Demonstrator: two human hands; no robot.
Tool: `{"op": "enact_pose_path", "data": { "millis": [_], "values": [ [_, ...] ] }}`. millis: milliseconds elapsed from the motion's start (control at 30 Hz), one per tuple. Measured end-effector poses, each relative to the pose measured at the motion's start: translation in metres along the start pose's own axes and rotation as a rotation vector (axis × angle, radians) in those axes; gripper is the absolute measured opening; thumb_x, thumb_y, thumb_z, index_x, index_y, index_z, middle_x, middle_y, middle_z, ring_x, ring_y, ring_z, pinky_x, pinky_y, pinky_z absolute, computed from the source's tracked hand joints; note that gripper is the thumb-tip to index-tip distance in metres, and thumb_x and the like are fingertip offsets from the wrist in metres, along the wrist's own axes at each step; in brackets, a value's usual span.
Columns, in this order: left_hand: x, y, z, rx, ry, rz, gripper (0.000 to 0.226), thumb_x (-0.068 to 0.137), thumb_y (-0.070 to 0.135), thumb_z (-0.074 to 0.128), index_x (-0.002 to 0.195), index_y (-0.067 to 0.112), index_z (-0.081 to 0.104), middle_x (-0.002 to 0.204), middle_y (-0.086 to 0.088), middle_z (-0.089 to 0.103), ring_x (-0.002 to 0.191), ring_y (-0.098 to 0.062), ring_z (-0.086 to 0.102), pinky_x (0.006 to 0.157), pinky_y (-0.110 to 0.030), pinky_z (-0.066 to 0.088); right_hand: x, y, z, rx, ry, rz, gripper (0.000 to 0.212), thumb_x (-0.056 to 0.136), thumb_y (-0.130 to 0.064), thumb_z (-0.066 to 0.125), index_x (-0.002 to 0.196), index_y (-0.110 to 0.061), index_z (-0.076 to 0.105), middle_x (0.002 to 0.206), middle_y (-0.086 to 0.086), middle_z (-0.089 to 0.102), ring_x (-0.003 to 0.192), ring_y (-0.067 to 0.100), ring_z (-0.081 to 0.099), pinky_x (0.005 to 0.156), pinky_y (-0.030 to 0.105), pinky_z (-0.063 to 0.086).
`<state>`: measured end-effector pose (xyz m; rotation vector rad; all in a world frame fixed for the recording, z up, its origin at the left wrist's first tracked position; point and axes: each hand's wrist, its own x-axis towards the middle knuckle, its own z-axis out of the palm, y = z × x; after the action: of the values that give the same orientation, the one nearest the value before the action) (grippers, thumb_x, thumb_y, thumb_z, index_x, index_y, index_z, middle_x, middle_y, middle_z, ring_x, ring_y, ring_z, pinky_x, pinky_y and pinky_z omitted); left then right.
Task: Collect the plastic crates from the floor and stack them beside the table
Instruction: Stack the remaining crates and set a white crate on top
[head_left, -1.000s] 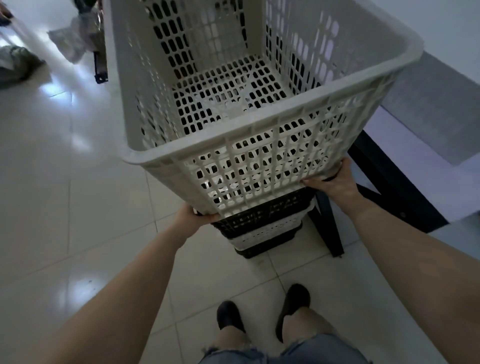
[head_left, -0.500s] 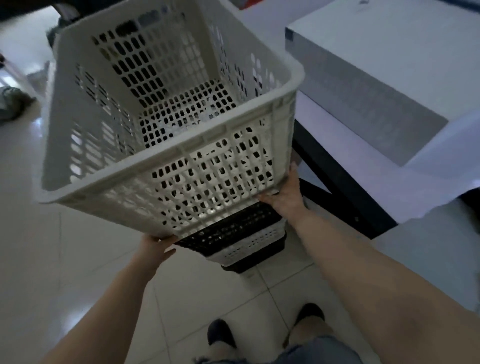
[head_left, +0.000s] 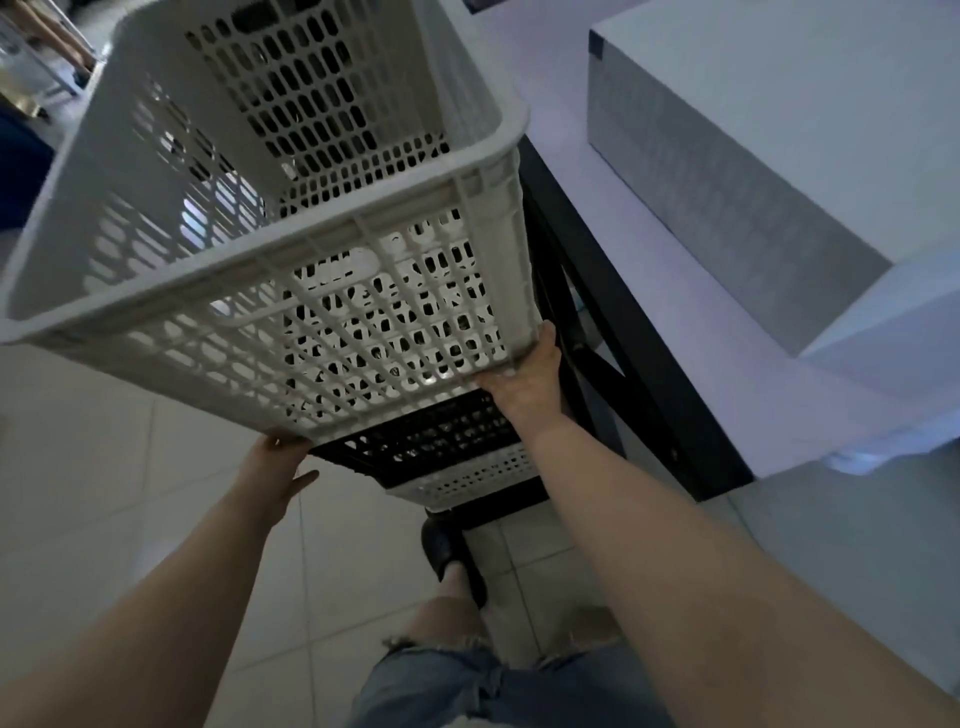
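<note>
Holding white crate | both hands' grip clamped on base | writing: none legible

Indoor workroom or storeroom perhaps, pale tiled floor, black-framed table, stacked plastic crates

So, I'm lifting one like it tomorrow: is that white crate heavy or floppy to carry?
Probably light: the white crate is empty and mostly perforated walls. Likely stiff, since it keeps its shape held only at the bottom edge by left hand and right hand. Bulky, so apt to tip.
</note>
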<state>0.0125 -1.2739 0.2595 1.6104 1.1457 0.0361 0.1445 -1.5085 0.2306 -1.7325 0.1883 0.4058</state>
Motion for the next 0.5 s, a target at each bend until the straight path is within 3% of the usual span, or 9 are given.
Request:
{"op": "enact_pose_path", "data": {
  "millis": [100,200,300,367,500],
  "values": [
    [-0.005,-0.001,0.010,0.001,0.001,0.012,0.044,0.097,0.004,0.047,0.140,-0.003,0.039,0.145,-0.024,0.042,0.132,-0.039,0.044,0.103,-0.048,0.043,0.007,-0.003,-0.013,-0.052,0.040,-0.026,0.096,0.066,-0.014,0.083,0.144,-0.016,0.027,0.138,0.008,0.036,0.123,0.020,0.045,0.101,0.018,0.030],
    [-0.010,-0.002,0.028,-0.073,-0.003,0.016,0.041,0.096,0.005,0.049,0.137,0.000,0.043,0.143,-0.013,0.047,0.118,-0.027,0.050,0.101,-0.044,0.042,0.018,-0.011,-0.034,-0.070,0.041,-0.036,0.095,0.062,-0.020,0.086,0.140,-0.013,0.033,0.136,0.007,0.040,0.112,0.013,0.044,0.096,0.013,0.028],
    [-0.013,-0.002,0.045,-0.114,0.009,0.016,0.042,0.095,0.008,0.052,0.137,0.005,0.045,0.128,-0.007,0.052,0.107,-0.020,0.048,0.098,-0.041,0.043,0.029,-0.013,-0.048,-0.084,0.067,-0.046,0.107,0.047,-0.029,0.089,0.137,-0.010,0.036,0.135,0.010,0.046,0.122,0.024,0.050,0.109,0.031,0.038],
    [-0.014,0.001,0.051,-0.119,0.023,0.023,0.041,0.095,0.009,0.052,0.135,0.006,0.047,0.117,-0.002,0.050,0.104,-0.020,0.048,0.096,-0.040,0.044,0.032,-0.005,-0.052,-0.079,0.093,-0.048,0.113,0.038,-0.038,0.088,0.135,-0.012,0.035,0.133,0.010,0.049,0.123,0.025,0.051,0.107,0.042,0.042],
    [-0.004,0.013,0.055,-0.040,0.002,0.055,0.039,0.095,0.013,0.052,0.133,0.011,0.050,0.115,0.000,0.053,0.099,-0.022,0.048,0.087,-0.038,0.044,0.040,0.008,-0.059,-0.062,0.133,-0.035,0.113,0.038,-0.035,0.086,0.135,-0.011,0.034,0.135,0.009,0.048,0.124,0.025,0.050,0.107,0.045,0.042]
  ]
}}
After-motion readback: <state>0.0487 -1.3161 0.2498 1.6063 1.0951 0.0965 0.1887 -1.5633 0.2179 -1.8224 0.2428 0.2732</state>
